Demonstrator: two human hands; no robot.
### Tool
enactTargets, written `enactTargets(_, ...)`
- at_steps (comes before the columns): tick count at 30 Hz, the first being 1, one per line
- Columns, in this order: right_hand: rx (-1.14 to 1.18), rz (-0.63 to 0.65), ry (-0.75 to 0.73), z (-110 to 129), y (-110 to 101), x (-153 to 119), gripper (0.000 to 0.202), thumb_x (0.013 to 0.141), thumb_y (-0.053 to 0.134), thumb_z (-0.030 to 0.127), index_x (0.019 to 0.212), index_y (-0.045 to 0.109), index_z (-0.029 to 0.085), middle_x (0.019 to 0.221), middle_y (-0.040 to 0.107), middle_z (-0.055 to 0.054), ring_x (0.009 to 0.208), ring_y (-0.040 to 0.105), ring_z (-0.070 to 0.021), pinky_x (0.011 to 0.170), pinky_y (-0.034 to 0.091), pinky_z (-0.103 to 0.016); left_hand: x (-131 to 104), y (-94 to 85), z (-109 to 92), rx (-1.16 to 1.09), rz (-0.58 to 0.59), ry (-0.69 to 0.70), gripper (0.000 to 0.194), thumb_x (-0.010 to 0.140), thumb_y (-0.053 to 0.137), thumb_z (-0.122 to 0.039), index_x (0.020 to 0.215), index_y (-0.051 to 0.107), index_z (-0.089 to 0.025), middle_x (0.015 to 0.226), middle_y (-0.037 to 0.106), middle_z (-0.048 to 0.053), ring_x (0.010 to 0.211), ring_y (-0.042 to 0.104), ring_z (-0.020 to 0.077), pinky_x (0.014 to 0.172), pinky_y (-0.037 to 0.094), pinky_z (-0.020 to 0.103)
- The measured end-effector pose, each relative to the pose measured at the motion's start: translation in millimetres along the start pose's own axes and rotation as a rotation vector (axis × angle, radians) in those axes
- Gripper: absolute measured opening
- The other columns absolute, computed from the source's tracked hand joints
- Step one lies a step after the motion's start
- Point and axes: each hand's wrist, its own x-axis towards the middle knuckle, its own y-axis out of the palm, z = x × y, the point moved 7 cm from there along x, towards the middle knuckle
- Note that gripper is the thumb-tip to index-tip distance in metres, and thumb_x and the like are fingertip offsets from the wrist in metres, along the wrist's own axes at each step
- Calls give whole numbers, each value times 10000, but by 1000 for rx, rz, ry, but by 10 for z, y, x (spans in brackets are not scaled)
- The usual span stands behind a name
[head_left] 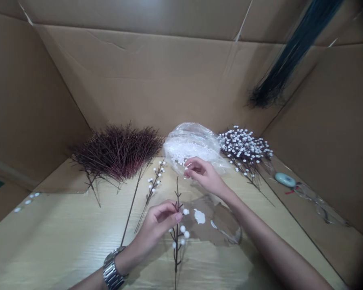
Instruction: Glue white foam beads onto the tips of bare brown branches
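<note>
My left hand [160, 221] pinches a brown artificial twig [177, 241] between thumb and fingers. The twig stands roughly upright and carries several white berries [183, 228] along its lower part, while its top is bare. My right hand [204, 175] is raised in front of a clear plastic bag [193, 139] of white berries. Its thumb and index finger are drawn together; anything between them is too small to make out against the bag. Between my arms, a piece of brown cardboard [196, 233] holds a white glue-like blob [199, 216].
A heap of bare brown twigs [117, 151] lies at the back left, and a pile of berried twigs [245, 145] at the back right. One berried twig [153, 185] lies left of centre. Dark strands [296, 56] hang at upper right. Cardboard walls [139, 80] enclose the table.
</note>
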Motion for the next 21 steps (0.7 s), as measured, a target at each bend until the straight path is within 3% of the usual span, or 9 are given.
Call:
enactTargets(3, 179, 60, -32, 164, 30, -148, 265, 969, 573, 347, 1122, 711, 181, 870, 753, -44, 761, 692, -153, 687, 558, -292, -30, 56, 8, -20, 44, -33, 263, 840, 793, -392, 728, 707, -170, 857, 647, 41, 837, 582, 205, 772, 448, 294)
enactTargets(9, 595, 202, 1, 383, 126, -327, 171, 857, 772, 326, 988, 759, 218, 813, 731, 3, 658, 618, -104, 614, 514, -233, -69, 145, 31, -85, 171, -39, 232, 849, 793, -382, 744, 732, -185, 871, 647, 37, 842, 576, 195, 782, 444, 299)
enactTargets(14, 599, 196, -10, 512, 81, -378, 117, 844, 779, 308, 845, 724, 205, 749, 679, 33, 646, 584, -97, 599, 478, -221, -96, 185, 70, -67, 238, -66, 197, 848, 787, -397, 830, 777, -201, 901, 655, 43, 871, 583, 205, 795, 441, 307)
enactTargets(18, 454, 81, -52, 582, -65, -414, 117, 877, 748, 316, 858, 713, 207, 816, 698, 16, 720, 612, -118, 655, 486, -249, -37, 99, 110, -114, 91, -61, 283, 883, 703, -450, 1049, 792, -238, 1113, 664, 80, 966, 615, 258, 854, 489, 361)
enactTargets(21, 356, 11, -95, 639, -147, -445, 96, 904, 721, 303, 870, 708, 214, 854, 708, 9, 779, 630, -135, 704, 496, -271, -11, 26, 103, -176, -27, -32, 410, 891, 615, -588, 972, 792, -228, 1119, 660, 95, 992, 622, 297, 881, 523, 411)
